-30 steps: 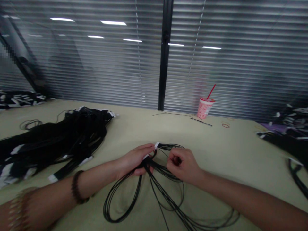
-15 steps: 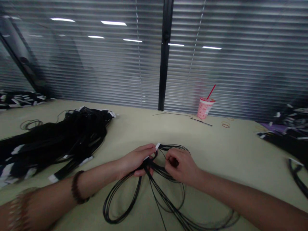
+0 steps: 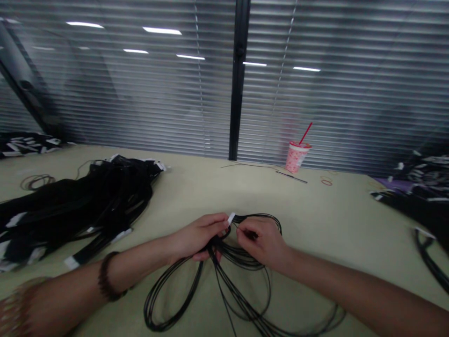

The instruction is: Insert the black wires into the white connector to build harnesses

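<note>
- Grip, head view: black cable bundle (image 3: 219, 244) clamped in the left hand (image 3: 196, 235) where its loops meet, apparently so they stay gathered; white tag (image 3: 231, 218) held at the fingertips.
- Right hand (image 3: 264, 242), same view: thumb and forefinger pinched together, seemingly on a thin strand (image 3: 235, 226), probably for fine control.
- Surroundings, same view: bundle kept at near centre of the table (image 3: 189, 185); dark cable pile (image 3: 108, 192) placed left, cup (image 3: 295, 158) and pen (image 3: 292, 177) far right, presumably clear of the hands.
</note>
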The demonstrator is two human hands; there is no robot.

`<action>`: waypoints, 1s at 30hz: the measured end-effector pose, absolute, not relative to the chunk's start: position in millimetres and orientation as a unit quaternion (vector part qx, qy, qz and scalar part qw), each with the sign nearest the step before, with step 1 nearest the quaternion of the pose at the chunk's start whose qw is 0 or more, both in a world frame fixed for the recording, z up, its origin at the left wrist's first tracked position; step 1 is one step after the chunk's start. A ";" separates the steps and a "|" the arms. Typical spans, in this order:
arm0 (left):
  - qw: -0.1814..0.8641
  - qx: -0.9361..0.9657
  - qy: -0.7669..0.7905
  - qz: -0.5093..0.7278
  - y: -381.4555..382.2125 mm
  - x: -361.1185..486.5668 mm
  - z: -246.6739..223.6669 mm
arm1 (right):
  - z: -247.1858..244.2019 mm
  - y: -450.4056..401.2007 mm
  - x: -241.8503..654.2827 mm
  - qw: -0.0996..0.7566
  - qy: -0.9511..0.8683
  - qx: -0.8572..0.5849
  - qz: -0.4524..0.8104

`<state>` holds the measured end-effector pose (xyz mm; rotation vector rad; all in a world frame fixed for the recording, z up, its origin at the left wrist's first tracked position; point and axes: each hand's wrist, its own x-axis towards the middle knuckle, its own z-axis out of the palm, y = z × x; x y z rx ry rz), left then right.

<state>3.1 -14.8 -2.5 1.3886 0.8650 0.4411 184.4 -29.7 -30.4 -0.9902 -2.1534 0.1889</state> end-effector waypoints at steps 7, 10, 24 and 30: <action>0.649 0.626 0.382 0.200 -16.4 4.8 -2.9 | -26.3 -29.2 182.7 0.357 -0.833 -0.418 0.064; 0.643 0.631 0.387 0.198 -17.5 5.0 -1.7 | -25.2 -29.3 181.8 0.346 -0.833 -0.427 0.066; 0.640 0.632 0.384 0.209 -18.1 5.4 0.6 | -26.8 -29.7 181.7 0.340 -0.848 -0.403 0.053; 0.659 0.599 0.391 0.232 -17.3 5.6 -3.4 | -27.2 -25.3 184.7 0.363 -0.825 -0.429 0.065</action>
